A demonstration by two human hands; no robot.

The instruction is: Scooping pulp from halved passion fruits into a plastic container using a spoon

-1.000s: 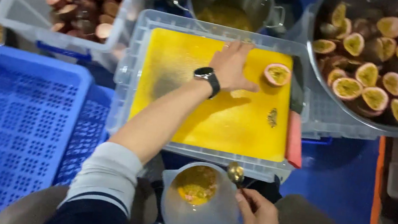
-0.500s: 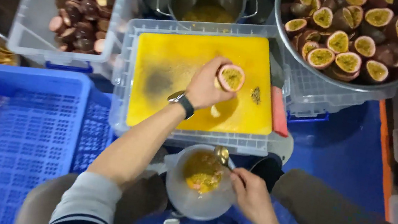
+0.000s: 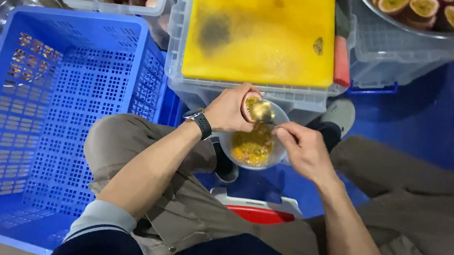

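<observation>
I am at the scooping step, middle of the frame. My left hand [image 3: 229,112] holds 1 fruit half [image 3: 251,105], tipped so its cut face points right. My right hand [image 3: 304,148] pinches a spoon [image 3: 263,111] in it, handle running right. I think the pulp must drop next into the bowl [image 3: 252,147].

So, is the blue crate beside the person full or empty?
Empty. Through the open top of the blue crate, only its bare perforated floor and walls show; nothing lies inside.
</observation>
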